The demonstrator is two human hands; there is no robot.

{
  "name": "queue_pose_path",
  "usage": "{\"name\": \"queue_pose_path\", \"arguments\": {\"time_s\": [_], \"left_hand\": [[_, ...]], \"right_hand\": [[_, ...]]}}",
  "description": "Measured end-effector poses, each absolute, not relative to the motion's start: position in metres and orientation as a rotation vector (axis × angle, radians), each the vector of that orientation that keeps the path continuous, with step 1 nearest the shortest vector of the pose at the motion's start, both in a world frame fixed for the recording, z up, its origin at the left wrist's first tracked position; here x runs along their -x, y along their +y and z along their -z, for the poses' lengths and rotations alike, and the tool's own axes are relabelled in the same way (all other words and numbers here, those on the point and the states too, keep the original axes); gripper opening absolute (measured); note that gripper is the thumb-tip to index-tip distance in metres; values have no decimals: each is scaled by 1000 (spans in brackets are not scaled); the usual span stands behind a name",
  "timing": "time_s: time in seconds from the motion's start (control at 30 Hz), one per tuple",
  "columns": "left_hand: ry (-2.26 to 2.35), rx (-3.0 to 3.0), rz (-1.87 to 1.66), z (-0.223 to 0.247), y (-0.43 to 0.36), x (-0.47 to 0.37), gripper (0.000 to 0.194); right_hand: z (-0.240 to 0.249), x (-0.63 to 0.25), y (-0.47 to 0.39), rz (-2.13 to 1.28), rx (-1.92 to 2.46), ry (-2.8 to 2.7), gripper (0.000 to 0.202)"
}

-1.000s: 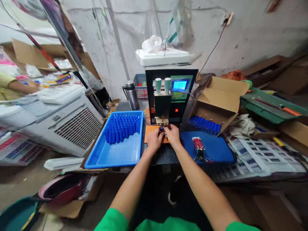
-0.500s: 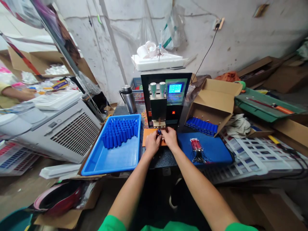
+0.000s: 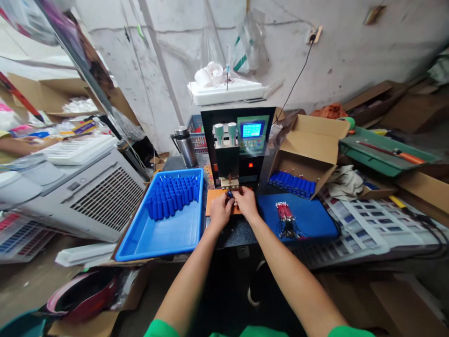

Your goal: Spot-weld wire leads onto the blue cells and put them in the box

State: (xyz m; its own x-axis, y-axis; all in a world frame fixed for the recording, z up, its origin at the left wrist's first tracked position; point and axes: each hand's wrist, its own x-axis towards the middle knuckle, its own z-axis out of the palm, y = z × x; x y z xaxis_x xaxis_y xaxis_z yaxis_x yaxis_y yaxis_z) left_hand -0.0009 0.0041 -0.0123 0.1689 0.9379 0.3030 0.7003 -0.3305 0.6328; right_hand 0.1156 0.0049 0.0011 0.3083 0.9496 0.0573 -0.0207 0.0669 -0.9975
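Observation:
Under the electrodes of a black spot welder [image 3: 228, 161], my left hand [image 3: 220, 209] is closed on a blue cylindrical battery cell [image 3: 230, 194], mostly hidden by the fingers. My right hand [image 3: 246, 202] pinches close to the top of the same cell; what its fingertips hold is too small to make out. Both hands are over the orange plate [image 3: 210, 195] at the machine's base. Left of them, a blue tray [image 3: 159, 238] holds many upright blue cells [image 3: 171, 196]. To the right, a bundle of red and black wires [image 3: 286, 219] lies on a blue block [image 3: 315, 217].
An open cardboard box [image 3: 312, 135] with blue cells [image 3: 293, 182] stands at the right, beside a green tray [image 3: 382, 150]. A steel flask [image 3: 185, 149] is behind the blue tray. A grey air cooler [image 3: 105, 192] is at the left, with a co-worker's arm [image 3: 21, 145] beyond.
The view has shifted slightly. Both hands stay at the electrodes with the cell, in nearly the same pose. The co-worker's arm at the far left has moved a little.

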Motion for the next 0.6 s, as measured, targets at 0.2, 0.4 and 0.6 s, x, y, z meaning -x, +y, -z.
{"name": "queue_pose_path", "arguments": {"time_s": [0.2,0.4,0.6], "left_hand": [[1477,-2018,-1008,14,7,2,19],[1264,-1818,-1059,9,11,5,32],[1204,-1822,-1045,-5,13,0,31]], "right_hand": [[2,-117,6,-898,1295,-1025,23],[-6,-114,4,-958,1275,-995,21],[-14,-128,-8,-1078,1235,-922,25]]}}
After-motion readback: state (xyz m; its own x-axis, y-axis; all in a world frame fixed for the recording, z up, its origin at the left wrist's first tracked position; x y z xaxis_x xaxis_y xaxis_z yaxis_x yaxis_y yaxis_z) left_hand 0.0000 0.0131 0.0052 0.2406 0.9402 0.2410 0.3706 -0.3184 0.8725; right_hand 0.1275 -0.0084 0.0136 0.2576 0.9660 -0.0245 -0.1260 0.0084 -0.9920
